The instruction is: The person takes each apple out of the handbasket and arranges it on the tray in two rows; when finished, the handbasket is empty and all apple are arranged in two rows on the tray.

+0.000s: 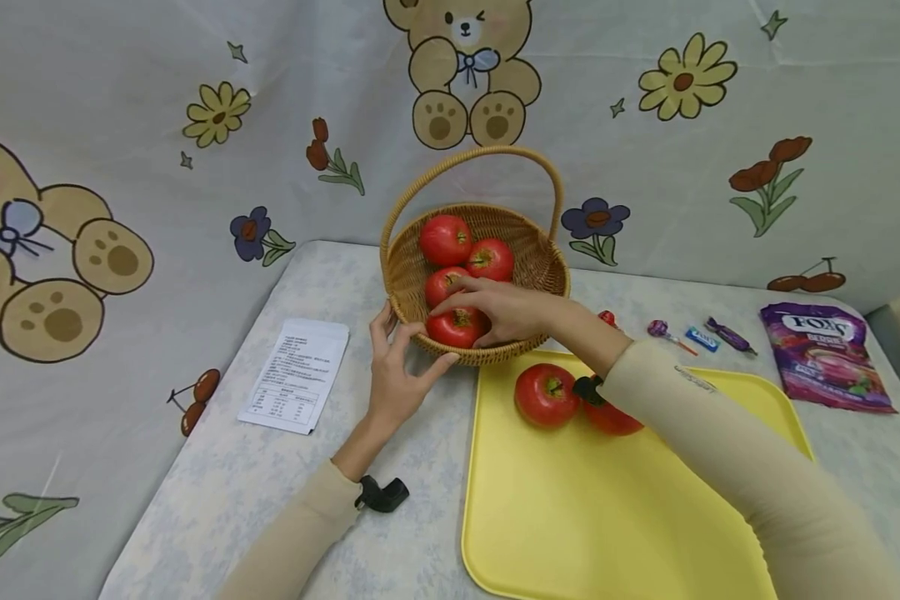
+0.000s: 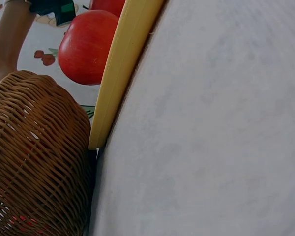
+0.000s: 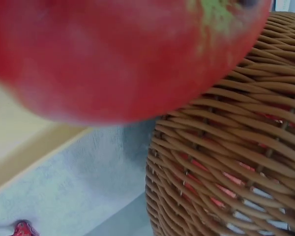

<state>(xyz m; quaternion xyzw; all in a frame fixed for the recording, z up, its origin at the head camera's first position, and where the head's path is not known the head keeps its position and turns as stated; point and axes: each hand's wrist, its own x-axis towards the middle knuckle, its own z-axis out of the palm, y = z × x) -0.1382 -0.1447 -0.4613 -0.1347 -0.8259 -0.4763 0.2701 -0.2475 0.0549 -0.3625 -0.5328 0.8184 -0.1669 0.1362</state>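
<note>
A wicker basket [image 1: 480, 357] with a tall arched handle stands at the back of the table, tilted so its mouth faces me. Several red apples [image 1: 446, 241] lie inside it. My left hand [image 1: 401, 375] holds the basket's front left rim, thumb and fingers spread along it. Reaching into the basket from the right, my right hand [image 1: 506, 310] grips the frontmost apple [image 1: 456, 330] between thumb and fingers. Two more apples sit on the yellow tray [image 1: 570, 517]: one in plain sight [image 1: 546, 395], the other [image 1: 613, 418] partly hidden by my right forearm.
A white printed packet [image 1: 296, 375] lies left of the basket. Behind the tray are a lollipop [image 1: 667, 333], a blue-wrapped candy [image 1: 702, 338] and a purple-wrapped candy [image 1: 731, 336]. A purple candy bag [image 1: 825, 357] lies at the far right. A patterned cloth [image 1: 330, 67] hangs behind the table.
</note>
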